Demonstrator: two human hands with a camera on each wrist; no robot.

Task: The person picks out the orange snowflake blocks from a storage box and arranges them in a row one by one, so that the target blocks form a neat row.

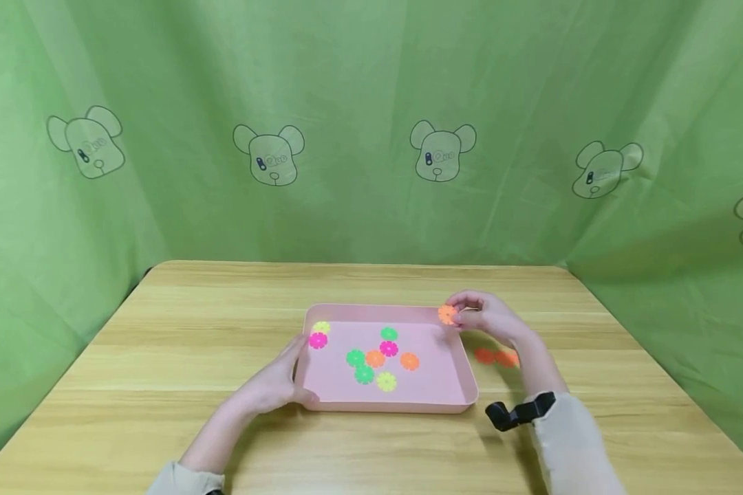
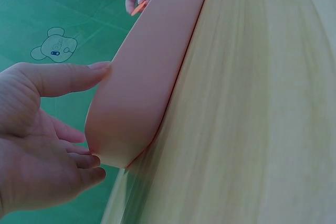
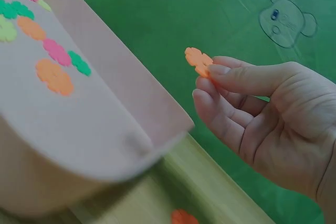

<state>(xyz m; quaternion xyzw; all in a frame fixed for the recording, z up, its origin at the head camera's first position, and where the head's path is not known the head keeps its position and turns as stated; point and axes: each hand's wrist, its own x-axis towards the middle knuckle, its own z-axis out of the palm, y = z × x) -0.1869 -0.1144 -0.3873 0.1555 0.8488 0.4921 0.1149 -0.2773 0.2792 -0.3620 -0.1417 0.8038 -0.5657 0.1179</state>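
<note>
A pink tray point(image 1: 340, 407) lies on the table with several notched, flower-shaped plastic discs in green, orange, pink and yellow inside. My left hand point(image 1: 275, 381) holds the tray's left end, the thumb at the near corner and the fingers along the side; the left wrist view shows the thumb point(image 2: 79, 77) at the rim. Over the tray's far right corner, my right hand point(image 1: 486, 317) pinches an orange disc point(image 1: 447, 315) between thumb and fingers. That orange disc point(image 3: 198, 61) sticks out past the fingertips in the right wrist view.
Orange-red discs point(image 1: 486, 355) lie on the wooden table point(image 1: 130, 357) just right of the tray, beneath the right forearm. A green curtain point(image 1: 359, 220) with printed bear heads hangs behind the table and along both sides.
</note>
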